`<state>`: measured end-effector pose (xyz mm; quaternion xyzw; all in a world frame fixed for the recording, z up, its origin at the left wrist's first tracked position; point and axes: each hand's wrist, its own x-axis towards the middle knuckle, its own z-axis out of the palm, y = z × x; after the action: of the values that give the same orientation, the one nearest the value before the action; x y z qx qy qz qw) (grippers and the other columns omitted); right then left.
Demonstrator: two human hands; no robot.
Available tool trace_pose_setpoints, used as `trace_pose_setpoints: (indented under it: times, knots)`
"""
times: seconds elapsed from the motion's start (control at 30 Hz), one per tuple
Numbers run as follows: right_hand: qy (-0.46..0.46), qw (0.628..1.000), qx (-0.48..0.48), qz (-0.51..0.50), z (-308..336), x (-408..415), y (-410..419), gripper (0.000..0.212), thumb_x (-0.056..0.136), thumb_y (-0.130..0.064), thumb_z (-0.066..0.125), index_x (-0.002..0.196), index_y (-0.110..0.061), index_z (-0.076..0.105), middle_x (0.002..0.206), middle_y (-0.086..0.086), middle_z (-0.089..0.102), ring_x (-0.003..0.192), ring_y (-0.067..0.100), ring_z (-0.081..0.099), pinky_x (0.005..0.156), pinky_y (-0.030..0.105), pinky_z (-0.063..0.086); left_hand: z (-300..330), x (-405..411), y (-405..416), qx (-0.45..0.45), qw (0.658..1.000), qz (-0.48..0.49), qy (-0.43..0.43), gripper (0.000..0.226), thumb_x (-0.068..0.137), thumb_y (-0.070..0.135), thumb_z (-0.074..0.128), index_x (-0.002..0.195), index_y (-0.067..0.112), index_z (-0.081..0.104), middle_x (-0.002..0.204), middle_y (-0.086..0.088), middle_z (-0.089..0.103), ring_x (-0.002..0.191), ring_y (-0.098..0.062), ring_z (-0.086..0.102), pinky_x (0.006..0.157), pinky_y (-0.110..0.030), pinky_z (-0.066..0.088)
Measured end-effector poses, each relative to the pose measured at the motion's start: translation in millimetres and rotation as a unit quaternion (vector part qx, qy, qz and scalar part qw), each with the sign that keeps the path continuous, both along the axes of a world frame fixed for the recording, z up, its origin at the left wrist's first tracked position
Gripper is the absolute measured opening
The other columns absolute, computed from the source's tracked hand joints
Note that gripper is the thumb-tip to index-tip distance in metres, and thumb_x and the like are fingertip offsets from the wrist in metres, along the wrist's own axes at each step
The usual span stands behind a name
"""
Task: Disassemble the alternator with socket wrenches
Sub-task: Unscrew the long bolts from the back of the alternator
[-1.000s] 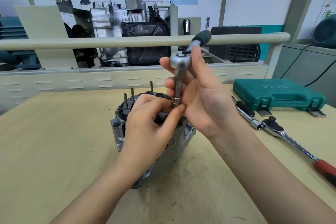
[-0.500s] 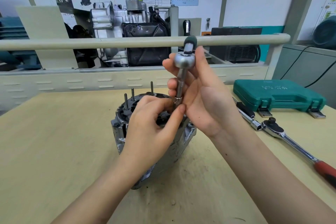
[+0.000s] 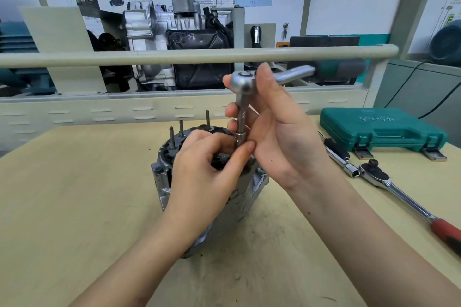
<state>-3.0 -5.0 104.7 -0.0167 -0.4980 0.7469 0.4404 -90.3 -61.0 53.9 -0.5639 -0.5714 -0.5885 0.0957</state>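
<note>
A silver alternator [image 3: 249,197] stands on the wooden table [image 3: 74,194], with three studs sticking up from its top. A small ratchet wrench [image 3: 242,82] stands upright over it on a thin extension [image 3: 241,122] that ends in a socket. My right hand [image 3: 279,132] grips the ratchet head and the extension. Its handle points right and is blurred. My left hand [image 3: 207,169] rests on the alternator's top and pinches the socket at the extension's lower end. The fastener under the socket is hidden.
A second ratchet with a red handle [image 3: 389,184] and a socket extension [image 3: 339,157] lie on the table to the right. Behind them sits a closed green tool case [image 3: 381,129]. A beige rail [image 3: 174,57] and an engine display stand behind the table.
The ratchet handle has swung from pointing away from me round to the right. Both hands and the alternator stay where they were.
</note>
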Motion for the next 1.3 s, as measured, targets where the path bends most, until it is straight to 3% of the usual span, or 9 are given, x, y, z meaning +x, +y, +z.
trace_pose_setpoints:
  times: [0.2,0.3,0.47,0.67,0.8,0.87,1.03,1.23,1.3]
  knots:
    - [-0.013,1.0,-0.009,0.019,0.5,-0.7,3.5,0.036,0.073,-0.046,0.044,0.077,-0.016,0.064,0.074,-0.005,0.07,0.052,0.005,0.056,0.052,0.016,0.046,-0.6,0.2,-0.7,-0.006,0.999,-0.031,0.021,0.024,0.08,0.035,0.057,0.075,0.013,0.067,0.073,0.019,0.053,0.077,-0.011,0.052,0.068,-0.019,0.042]
    - [-0.01,1.0,-0.004,0.019,0.4,-0.5,1.7,0.035,0.071,-0.046,0.047,0.076,-0.016,0.066,0.075,-0.005,0.07,0.054,0.005,0.057,0.053,0.017,0.045,0.5,1.1,-0.9,0.0,1.0,-0.018,0.008,0.008,0.077,0.026,0.062,0.07,0.024,0.059,0.07,0.012,0.055,0.073,-0.011,0.052,0.065,-0.018,0.041]
    - [0.012,1.0,-0.016,0.0,1.7,0.8,0.5,0.053,0.064,-0.038,0.057,0.107,-0.008,0.05,0.073,-0.003,0.064,0.056,0.005,0.058,0.052,0.019,0.045,1.2,2.1,-0.8,0.002,1.0,-0.005,0.003,0.013,0.075,0.028,0.064,0.065,0.021,0.06,0.066,0.01,0.053,0.071,-0.004,0.05,0.063,-0.008,0.037]
    - [-0.001,1.0,-0.002,0.007,-0.5,0.7,0.2,0.052,0.066,-0.04,0.056,0.103,-0.003,0.056,0.071,-0.004,0.065,0.056,0.006,0.058,0.054,0.019,0.046,0.2,1.3,-0.5,-0.002,1.0,0.002,-0.002,0.015,0.073,0.031,0.064,0.067,0.018,0.059,0.067,0.008,0.054,0.071,-0.005,0.049,0.063,-0.01,0.037]
    - [-0.013,1.0,-0.016,0.017,0.8,-0.6,2.3,0.036,0.07,-0.046,0.048,0.069,-0.018,0.07,0.074,-0.004,0.07,0.053,0.005,0.056,0.052,0.017,0.046,-0.2,1.3,-0.6,-0.007,1.0,-0.016,0.011,0.014,0.076,0.025,0.062,0.075,0.012,0.066,0.073,0.009,0.056,0.075,-0.007,0.05,0.067,-0.011,0.038]
    - [-0.013,1.0,-0.014,0.016,1.8,-0.6,1.0,0.035,0.07,-0.046,0.047,0.065,-0.02,0.07,0.074,-0.004,0.07,0.053,0.006,0.057,0.052,0.017,0.046,0.6,0.4,-1.5,-0.009,0.999,-0.031,0.005,0.007,0.076,0.025,0.062,0.075,0.019,0.065,0.074,0.008,0.057,0.077,-0.006,0.052,0.068,-0.01,0.039]
    - [-0.014,1.0,-0.02,0.003,2.2,1.6,-0.7,0.053,0.063,-0.042,0.055,0.102,-0.007,0.054,0.072,-0.001,0.062,0.055,0.006,0.057,0.052,0.019,0.045,1.6,-0.7,-2.3,-0.009,1.0,-0.023,-0.01,0.019,0.075,0.022,0.074,0.068,0.029,0.058,0.071,0.007,0.057,0.076,-0.002,0.051,0.067,-0.007,0.038]
    - [-0.011,1.0,-0.029,0.003,0.8,2.5,0.6,0.058,0.06,-0.04,0.059,0.109,-0.008,0.052,0.072,0.001,0.058,0.054,0.009,0.057,0.051,0.02,0.046,2.5,0.5,-1.9,-0.006,1.0,-0.013,-0.012,0.025,0.073,0.024,0.073,0.066,0.038,0.053,0.068,0.015,0.054,0.073,0.001,0.05,0.065,-0.007,0.037]
    - [-0.019,1.0,-0.022,0.004,0.4,1.4,1.6,0.053,0.064,-0.043,0.054,0.099,-0.004,0.061,0.07,-0.003,0.064,0.054,0.006,0.057,0.052,0.019,0.047,2.6,0.1,-1.7,-0.005,1.0,-0.012,-0.007,0.024,0.073,0.028,0.074,0.067,0.037,0.053,0.068,0.016,0.053,0.074,0.003,0.049,0.066,-0.006,0.037]
